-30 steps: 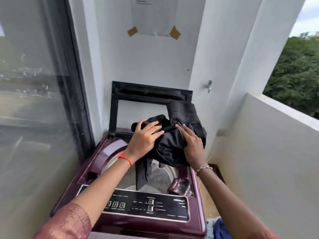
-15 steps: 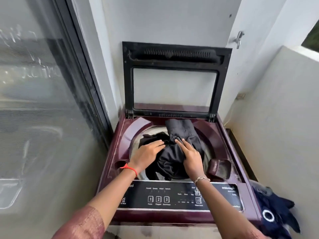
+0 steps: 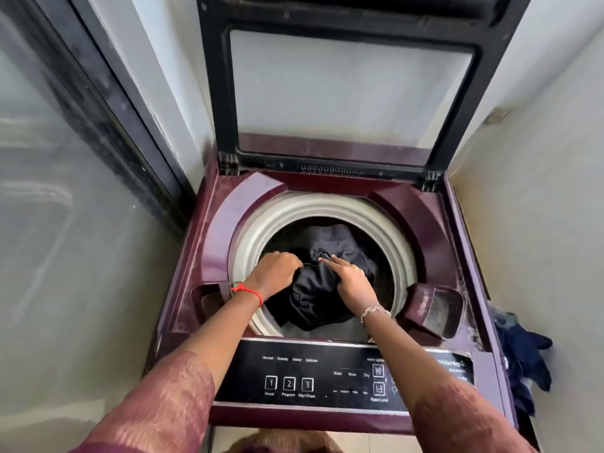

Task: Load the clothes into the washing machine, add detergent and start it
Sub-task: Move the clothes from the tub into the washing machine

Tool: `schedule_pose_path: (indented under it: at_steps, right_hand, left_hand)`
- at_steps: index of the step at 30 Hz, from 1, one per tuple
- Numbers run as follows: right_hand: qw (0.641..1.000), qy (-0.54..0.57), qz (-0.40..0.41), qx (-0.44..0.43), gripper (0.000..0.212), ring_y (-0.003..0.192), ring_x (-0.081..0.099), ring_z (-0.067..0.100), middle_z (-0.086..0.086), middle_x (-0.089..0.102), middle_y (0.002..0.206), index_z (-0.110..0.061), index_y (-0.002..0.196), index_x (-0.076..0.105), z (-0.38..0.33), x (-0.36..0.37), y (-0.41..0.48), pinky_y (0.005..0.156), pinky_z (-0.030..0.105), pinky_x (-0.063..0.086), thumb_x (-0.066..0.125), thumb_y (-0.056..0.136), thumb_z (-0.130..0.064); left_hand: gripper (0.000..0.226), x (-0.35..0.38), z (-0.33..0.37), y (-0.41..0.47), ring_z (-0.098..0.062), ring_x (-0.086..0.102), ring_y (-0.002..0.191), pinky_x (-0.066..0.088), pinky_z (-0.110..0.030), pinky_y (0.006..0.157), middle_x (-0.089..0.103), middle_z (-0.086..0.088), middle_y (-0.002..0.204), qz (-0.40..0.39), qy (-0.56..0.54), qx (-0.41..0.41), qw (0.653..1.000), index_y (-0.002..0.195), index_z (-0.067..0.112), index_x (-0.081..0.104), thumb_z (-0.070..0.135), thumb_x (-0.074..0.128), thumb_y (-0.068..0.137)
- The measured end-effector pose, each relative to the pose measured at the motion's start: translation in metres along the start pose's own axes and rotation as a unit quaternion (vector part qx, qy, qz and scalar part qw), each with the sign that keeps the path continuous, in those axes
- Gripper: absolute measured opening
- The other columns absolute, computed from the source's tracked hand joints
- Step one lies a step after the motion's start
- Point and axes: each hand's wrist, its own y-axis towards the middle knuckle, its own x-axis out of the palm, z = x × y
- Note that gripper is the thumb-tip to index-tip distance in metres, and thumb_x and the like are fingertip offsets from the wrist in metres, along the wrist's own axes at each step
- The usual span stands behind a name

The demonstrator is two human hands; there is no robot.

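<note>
Item: black garment (image 3: 313,295), bundled, lying in the mouth of the drum (image 3: 327,204) of the washing machine (image 3: 209,243), lid (image 3: 215,93) raised. Long axis runs far-to-near across the opening, with the bulk sagging toward the control panel (image 3: 294,371). Left hand (image 3: 276,271): fingers curled over the bundle's left edge, gripping cloth. Right hand (image 3: 351,281): forefinger straight on the upper fold, other fingers tucked into fabric. The bundle sits between and just beneath both hands, neither nearer, so release likely needs only a downward let-go. Further stock: blue clothes (image 3: 523,361), heaped right of the machine, nearer the right hand.
</note>
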Motion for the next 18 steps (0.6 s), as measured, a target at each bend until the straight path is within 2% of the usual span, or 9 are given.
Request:
schedule_pose_path:
  at_steps: [2, 4, 7, 10, 13, 18]
  right_hand:
    - [0.996, 0.0, -0.084, 0.005, 0.074, 0.139, 0.03, 0.028, 0.015, 0.031, 0.15, -0.023, 0.14, 0.04, 0.007, 0.009, 0.006, 0.11, 0.034, 0.026, 0.035, 0.076, 0.013]
    - [0.986, 0.004, -0.163, 0.016, 0.07, 0.14, 0.026, 0.029, 0.015, 0.027, 0.152, -0.027, 0.142, 0.036, 0.011, 0.02, 0.011, 0.111, 0.034, 0.024, 0.037, 0.083, 0.01]
    - [0.97, 0.015, -0.237, 0.045, 0.06, 0.138, 0.028, 0.03, 0.015, 0.031, 0.15, -0.03, 0.143, 0.033, 0.014, 0.031, 0.018, 0.113, 0.036, 0.024, 0.054, 0.09, -0.011]
    - [0.962, 0.009, -0.264, 0.069, 0.065, 0.135, 0.033, 0.029, 0.016, 0.038, 0.144, -0.027, 0.143, 0.032, 0.019, 0.034, 0.019, 0.111, 0.038, 0.028, 0.063, 0.087, -0.023]
    - [0.96, 0.004, -0.269, 0.083, 0.068, 0.133, 0.036, 0.031, 0.017, 0.039, 0.142, -0.021, 0.144, 0.03, 0.022, 0.031, 0.018, 0.11, 0.039, 0.032, 0.064, 0.086, -0.026]
    - [0.964, -0.015, -0.247, 0.1, 0.046, 0.126, 0.043, 0.032, 0.019, 0.05, 0.133, -0.006, 0.131, 0.048, 0.021, 0.011, 0.012, 0.105, 0.039, 0.037, 0.058, 0.088, -0.018]
  left_hand:
    - [0.036, 0.004, 0.0, 0.004, -0.03, 0.059, 0.112, 0.047, -0.041, 0.093, 0.065, -0.007, 0.121, -0.051, -0.004, -0.017, 0.999, 0.117, 0.017, 0.065, 0.008, 0.045, 0.088]
    - [0.036, 0.007, -0.001, 0.007, -0.026, 0.053, 0.121, 0.044, -0.038, 0.098, 0.059, -0.005, 0.13, -0.103, -0.025, -0.032, 0.994, 0.126, 0.02, 0.058, 0.02, 0.054, 0.091]
    - [0.064, 0.011, -0.003, 0.012, -0.022, 0.048, 0.127, 0.04, -0.036, 0.099, 0.052, -0.002, 0.138, -0.165, -0.027, -0.042, 0.985, 0.138, 0.021, 0.044, 0.041, 0.066, 0.082]
    - [0.079, 0.016, -0.004, 0.012, -0.022, 0.048, 0.126, 0.041, -0.035, 0.1, 0.052, -0.002, 0.138, -0.17, -0.041, -0.048, 0.983, 0.14, 0.02, 0.04, 0.048, 0.072, 0.073]
    - [0.076, 0.021, -0.006, 0.01, -0.023, 0.051, 0.121, 0.044, -0.036, 0.097, 0.055, 0.0, 0.132, -0.172, -0.045, -0.045, 0.983, 0.134, 0.021, 0.045, 0.053, 0.071, 0.071]
    - [0.068, 0.013, 0.003, 0.007, -0.021, 0.049, 0.124, 0.04, -0.035, 0.1, 0.051, -0.002, 0.137, -0.175, -0.054, -0.036, 0.982, 0.137, 0.016, 0.043, 0.05, 0.063, 0.082]
